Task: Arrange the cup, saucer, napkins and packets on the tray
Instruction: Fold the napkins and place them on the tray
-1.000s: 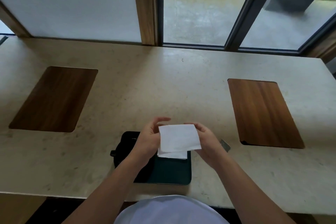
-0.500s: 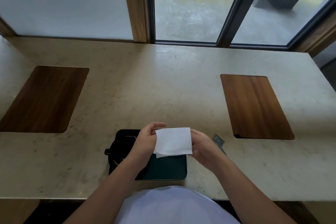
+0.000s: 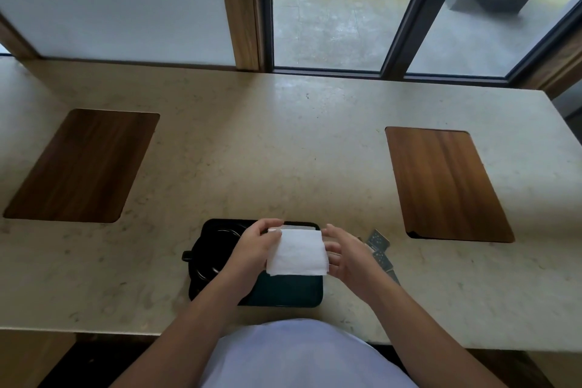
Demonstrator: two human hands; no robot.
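A dark rectangular tray point(image 3: 293, 293) lies at the near edge of the table. On its left half sit a black saucer point(image 3: 201, 277) and a black cup point(image 3: 220, 236), mostly hidden by my left forearm. My left hand point(image 3: 252, 249) pinches the left edge of a folded white napkin point(image 3: 297, 252) held just above the tray's right half. My right hand point(image 3: 346, 258) is at the napkin's right edge, fingers spread; whether it grips the napkin I cannot tell. Grey packets point(image 3: 379, 249) lie on the table right of the tray, partly behind my right hand.
The beige stone table point(image 3: 283, 151) has two inset wooden panels, one on the left point(image 3: 82, 167) and one on the right point(image 3: 444, 183). A wall and glass doors stand behind the far edge. My torso is against the near edge.
The napkin is now folded narrower and has dropped closer to the tray. My right hand's fingers have opened at its right edge. The camera view has shifted slightly.
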